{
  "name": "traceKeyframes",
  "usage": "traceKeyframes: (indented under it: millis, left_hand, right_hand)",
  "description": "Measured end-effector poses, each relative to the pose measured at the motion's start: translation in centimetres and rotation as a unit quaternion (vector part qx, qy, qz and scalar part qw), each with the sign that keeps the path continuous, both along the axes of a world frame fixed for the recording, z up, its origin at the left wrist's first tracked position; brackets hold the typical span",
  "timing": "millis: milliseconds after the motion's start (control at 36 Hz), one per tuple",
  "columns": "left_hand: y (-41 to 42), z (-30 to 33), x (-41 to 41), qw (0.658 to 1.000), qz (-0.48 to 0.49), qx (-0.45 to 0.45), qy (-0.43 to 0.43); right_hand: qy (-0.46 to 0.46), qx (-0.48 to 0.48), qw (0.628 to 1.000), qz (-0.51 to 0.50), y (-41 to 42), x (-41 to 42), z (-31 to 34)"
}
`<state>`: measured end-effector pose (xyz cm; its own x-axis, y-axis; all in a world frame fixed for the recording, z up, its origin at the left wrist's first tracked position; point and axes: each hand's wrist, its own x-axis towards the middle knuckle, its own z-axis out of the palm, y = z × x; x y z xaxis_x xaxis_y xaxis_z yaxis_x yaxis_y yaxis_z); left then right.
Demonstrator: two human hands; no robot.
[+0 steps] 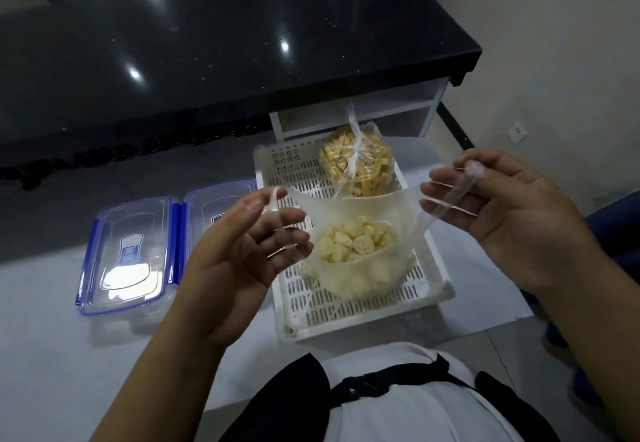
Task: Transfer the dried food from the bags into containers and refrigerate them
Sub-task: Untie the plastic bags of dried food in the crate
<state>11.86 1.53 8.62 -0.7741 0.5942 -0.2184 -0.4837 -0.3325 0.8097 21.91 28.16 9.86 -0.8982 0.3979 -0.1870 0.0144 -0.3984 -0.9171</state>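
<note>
- L hand (242,244): palm up, fingers curled round the left handle strip of the clear bag (360,258), pinching it.
- R hand (512,213): same on the right handle, the plastic twisted thin across its fingers.
- Bag pulled wide open between both hands, mouth up; pale yellow dried chunks (353,244) sit in the bottom. Bag bottom looks to rest in the white slotted basket (363,317), front half.
- 2nd bag (356,164), tied at the top, holds yellow stick-shaped dried food; in the basket's back right corner, just behind the open bag.
- 2 clear containers w/ blue latches, lids on: near container (128,254) and far container (218,202), side by side, left of the basket on the white table (52,355).
- Black countertop (207,43) behind.
</note>
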Motion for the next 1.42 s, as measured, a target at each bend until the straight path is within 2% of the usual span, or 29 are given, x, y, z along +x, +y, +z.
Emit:
traceKeyframes:
  millis: [83,250,306,389,472,556,611,694,833,944,1000,1083,1139,1194,1306,1361,1417]
  left_hand:
    - [-0.1,0.4,-0.2,0.999,-0.010,0.032,0.001]
    - [-1.3,2.4,-1.0,0.988,-0.072,0.106,0.085]
    - [-1.5,2.8,-0.9,0.985,-0.085,0.104,0.105]
    - [-0.8,2.9,0.0,0.991,-0.072,0.015,0.112]
    - [-0.8,2.1,1.2,0.992,-0.102,0.001,0.071]
    - [-1.8,1.6,1.4,0.986,-0.150,0.041,0.067]
    - [-2.3,1.5,1.5,0.975,-0.195,0.088,0.061]
    - [-2.0,1.3,1.9,0.979,-0.187,0.068,0.043]
    - [-2.0,0.5,1.9,0.981,-0.182,0.040,0.058]
    - [-2.5,-0.2,1.3,0.976,-0.202,0.065,0.057]
    - [-2.4,-0.5,1.1,0.977,-0.196,0.048,0.065]
    - [-2.0,-0.4,0.7,0.980,-0.173,-0.002,0.102]
    - [-2.0,-0.3,0.4,0.978,-0.161,-0.035,0.130]
    - [-2.4,-0.3,-0.1,0.973,-0.146,-0.067,0.164]
    - [-2.9,-0.3,-1.7,0.970,-0.100,-0.116,0.191]
    - [-2.6,-0.3,-2.7,0.959,-0.080,-0.178,0.205]
    - [-1.9,-0.7,-4.1,0.931,-0.073,-0.265,0.240]
  right_hand:
    - [0.004,-0.134,0.989,0.066,1.3,0.2,0.7]
    - [0.068,-0.139,0.969,0.192,4.0,-0.1,2.6]
    - [0.079,-0.151,0.961,0.217,4.8,-0.2,3.0]
    - [0.016,-0.149,0.966,0.209,5.2,0.1,2.5]
    - [-0.049,-0.178,0.956,0.230,4.5,0.8,0.8]
    - [0.010,-0.237,0.928,0.287,4.1,1.6,-0.2]
    - [0.039,-0.285,0.913,0.291,4.4,2.2,-0.1]
    - [0.037,-0.319,0.892,0.318,4.4,2.5,-0.6]
    - [-0.010,-0.350,0.879,0.324,3.6,3.3,-1.7]
    - [0.010,-0.336,0.887,0.317,4.0,3.3,-1.2]
    - [0.005,-0.333,0.889,0.313,4.1,3.3,-1.2]
    - [-0.008,-0.276,0.913,0.301,4.5,3.0,-1.6]
    - [-0.048,-0.140,0.940,0.306,5.8,2.3,-1.7]
    - [-0.060,-0.018,0.951,0.302,6.7,2.3,-1.3]
    - [-0.114,0.128,0.940,0.295,8.5,2.0,0.1]
    - [-0.140,0.202,0.930,0.272,9.0,1.2,0.3]
    - [-0.167,0.284,0.915,0.234,9.0,0.0,0.1]
